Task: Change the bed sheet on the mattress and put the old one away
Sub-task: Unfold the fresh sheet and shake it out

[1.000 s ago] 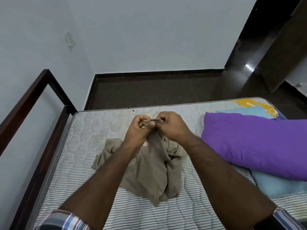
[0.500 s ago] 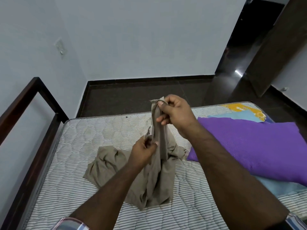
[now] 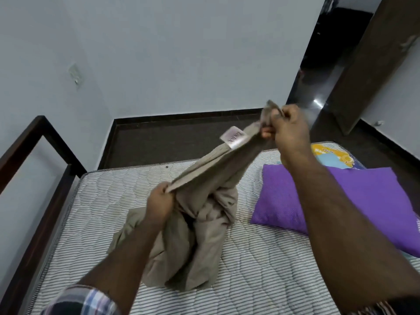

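Note:
A beige bed sheet (image 3: 200, 251) lies bunched in the middle of the bare striped mattress (image 3: 261, 269). My right hand (image 3: 288, 126) grips one edge of the sheet and holds it high toward the far right. My left hand (image 3: 160, 201) grips the same edge lower down, above the heap. The stretch of cloth between my hands is taut, and a small white label (image 3: 234, 138) shows on it near my right hand. The rest of the sheet hangs down onto the mattress.
A purple pillow (image 3: 354, 205) lies on the right of the mattress over a light blue cloth (image 3: 331, 161). A dark wooden bed frame (image 3: 52, 178) runs along the left. Dark floor (image 3: 172, 142) lies beyond the bed, with an open doorway at the far right.
My right hand rose up and to the right with the sheet's edge. My left hand slid down along that edge, so the cloth now stretches between them.

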